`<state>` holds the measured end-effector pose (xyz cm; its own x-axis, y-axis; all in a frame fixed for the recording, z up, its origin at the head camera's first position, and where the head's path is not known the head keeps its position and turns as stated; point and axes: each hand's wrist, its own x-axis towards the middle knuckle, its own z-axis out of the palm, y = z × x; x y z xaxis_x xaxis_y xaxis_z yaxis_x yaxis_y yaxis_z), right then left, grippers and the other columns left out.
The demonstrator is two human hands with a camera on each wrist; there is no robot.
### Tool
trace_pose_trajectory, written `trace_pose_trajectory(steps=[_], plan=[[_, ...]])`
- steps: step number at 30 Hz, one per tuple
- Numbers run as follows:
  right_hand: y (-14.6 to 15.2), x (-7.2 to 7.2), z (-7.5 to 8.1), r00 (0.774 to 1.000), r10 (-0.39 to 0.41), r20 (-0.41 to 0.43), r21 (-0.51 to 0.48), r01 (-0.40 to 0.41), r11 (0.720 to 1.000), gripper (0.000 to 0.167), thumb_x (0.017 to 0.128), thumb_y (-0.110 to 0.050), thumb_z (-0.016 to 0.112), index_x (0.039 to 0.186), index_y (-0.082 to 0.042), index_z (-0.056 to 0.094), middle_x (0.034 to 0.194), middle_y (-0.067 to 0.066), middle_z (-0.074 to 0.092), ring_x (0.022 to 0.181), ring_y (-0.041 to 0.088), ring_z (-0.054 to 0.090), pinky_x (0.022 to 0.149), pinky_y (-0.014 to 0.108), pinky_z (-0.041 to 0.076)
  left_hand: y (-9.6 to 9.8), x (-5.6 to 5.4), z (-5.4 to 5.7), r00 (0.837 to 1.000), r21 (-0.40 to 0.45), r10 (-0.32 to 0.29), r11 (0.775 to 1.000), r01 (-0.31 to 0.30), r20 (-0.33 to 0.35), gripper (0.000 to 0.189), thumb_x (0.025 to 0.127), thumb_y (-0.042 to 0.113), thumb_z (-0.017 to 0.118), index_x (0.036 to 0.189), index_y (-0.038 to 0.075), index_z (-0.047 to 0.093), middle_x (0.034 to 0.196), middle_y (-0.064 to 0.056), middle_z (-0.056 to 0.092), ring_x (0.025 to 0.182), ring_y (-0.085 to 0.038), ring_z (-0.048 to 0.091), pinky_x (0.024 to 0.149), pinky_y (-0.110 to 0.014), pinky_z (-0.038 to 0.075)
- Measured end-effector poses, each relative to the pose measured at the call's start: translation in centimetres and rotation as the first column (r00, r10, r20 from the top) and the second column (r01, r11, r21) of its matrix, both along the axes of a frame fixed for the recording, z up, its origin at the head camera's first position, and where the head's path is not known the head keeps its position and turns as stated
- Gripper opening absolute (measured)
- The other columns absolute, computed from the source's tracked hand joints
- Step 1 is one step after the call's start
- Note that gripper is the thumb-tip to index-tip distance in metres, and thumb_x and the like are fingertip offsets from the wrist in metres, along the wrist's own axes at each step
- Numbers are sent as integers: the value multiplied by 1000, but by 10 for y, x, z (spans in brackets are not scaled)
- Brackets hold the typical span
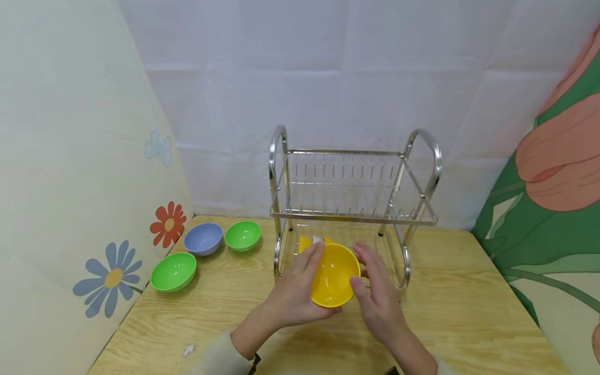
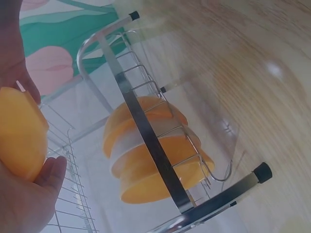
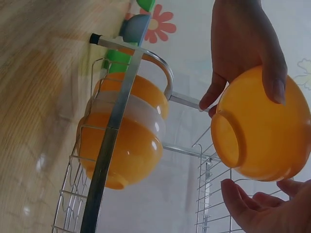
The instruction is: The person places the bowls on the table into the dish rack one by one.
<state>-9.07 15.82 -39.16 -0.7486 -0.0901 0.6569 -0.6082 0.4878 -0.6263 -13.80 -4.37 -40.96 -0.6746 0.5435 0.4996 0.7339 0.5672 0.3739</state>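
My left hand (image 1: 295, 291) grips a yellow bowl (image 1: 335, 276), its open side facing up toward me. On the bowl's other side, my right hand (image 1: 379, 297) has its fingers spread and slightly bent close to the rim. In the right wrist view these right fingers (image 3: 238, 199) are beside the bowl's wall; whether they touch it I cannot tell. Behind the hands stands a two-tier metal dish rack (image 1: 353, 216). Its lower tier holds a yellow bowl (image 3: 131, 145), a white bowl (image 3: 146, 116) and another yellow bowl (image 3: 153, 94), standing on edge in a row.
At the table's left are a blue bowl (image 1: 203, 239), a green bowl (image 1: 243, 236) and a second green bowl (image 1: 173, 272). A small white scrap (image 1: 188, 350) lies on the wooden table (image 1: 469, 312) near the front. Printed cloths hang on both sides, a white cloth behind.
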Motion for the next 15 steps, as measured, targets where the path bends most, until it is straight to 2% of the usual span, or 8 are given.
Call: trace_pose_trajectory(steps=[5,7,11,13,15], plan=[[-2,1,0,998,-1,61,18,0,1000,62,97,-1,55,156,-13,38,154,9,42,120,19,56,91,30,56,2,1,-1,1000,12,-2,1000,2,-11,128,65,56,90,161,6,22,159,-15,33,139,-31,45,101,-45,53],[-2,1,0,997,-6,73,32,4,999,62,98,-2,55,156,-14,36,154,9,42,124,21,54,95,29,54,3,0,-2,1000,15,1,1000,-1,-9,128,65,56,90,161,6,22,159,-14,32,138,-31,45,100,-44,54],[-4,1,-3,997,-25,70,45,22,999,63,98,-4,56,157,-15,36,155,9,41,132,25,49,106,18,42,4,0,-3,1000,27,3,1000,-2,-11,126,66,57,89,160,6,23,159,-14,32,136,-31,47,98,-42,55],[-5,0,-4,998,-27,62,31,25,999,65,98,-3,57,157,-16,35,154,9,43,132,25,49,108,12,35,5,0,-3,1000,32,4,999,-4,-26,126,66,57,89,160,5,24,159,-14,33,135,-31,48,97,-42,56],[-6,0,-5,998,-26,52,16,26,1000,66,97,-2,57,157,-16,35,152,9,45,130,25,50,107,10,33,5,0,-4,999,35,7,999,-5,-47,126,66,57,89,160,4,24,158,-15,33,134,-31,49,96,-42,56]])
